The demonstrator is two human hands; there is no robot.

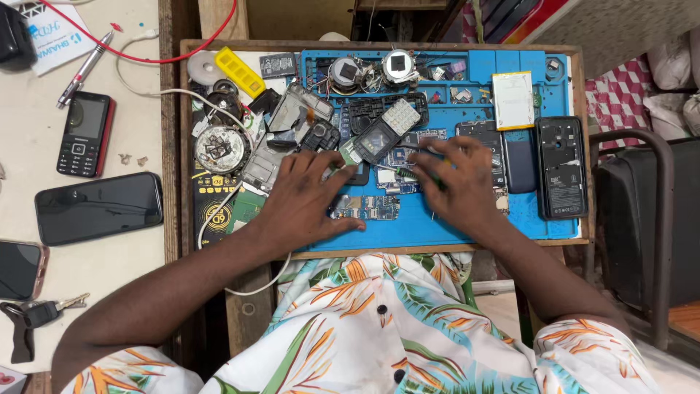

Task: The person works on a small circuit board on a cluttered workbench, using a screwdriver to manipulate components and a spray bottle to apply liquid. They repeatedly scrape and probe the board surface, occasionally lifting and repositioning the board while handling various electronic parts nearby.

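Fingers [343,191] of my left hand [306,201] are lying spread on the green circuit board [364,208] while my right hand [459,179] is gripping a thin green-handled screwdriver [415,177] over the blue rubber mat [452,230].

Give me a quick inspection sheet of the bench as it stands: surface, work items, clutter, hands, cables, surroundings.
Surface: blue repair mat on a wooden tray.
Job's things: small circuit board under the left hand's fingers; green-handled tool in the right hand; opened phone body just above.
Clutter: keypad, black rear cover, flat battery, yellow case, round parts.
Hands: left hand flat on the mat; right hand closed on the tool.
Cables: white cable across the tray's left side; red wire at top.
Surroundings: red-edged keypad phone, black smartphone, pen, keys on the side table.
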